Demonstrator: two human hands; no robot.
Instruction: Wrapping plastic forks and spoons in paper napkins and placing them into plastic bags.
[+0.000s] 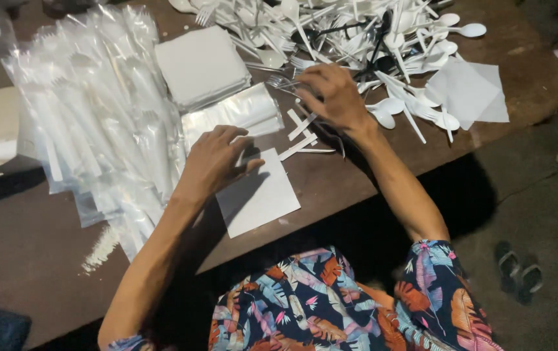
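My left hand [217,159] rests on a white paper napkin [259,195] that lies flat on the brown table [331,185], fingers curled on its upper edge. My right hand [331,94] reaches into the edge of a heap of white plastic cutlery [357,32], its fingers closed around a clear plastic fork [282,82]. A few white utensils [302,133] lie loose between my two hands. Beside my left hand lies a stack of clear plastic sleeves [240,114].
A large pile of sealed clear cutlery packets [97,110] covers the table's left side. A stack of white napkins [201,65] sits at the back, and loose napkins [467,91] lie at the right. A pair of sandals [518,272] is on the floor.
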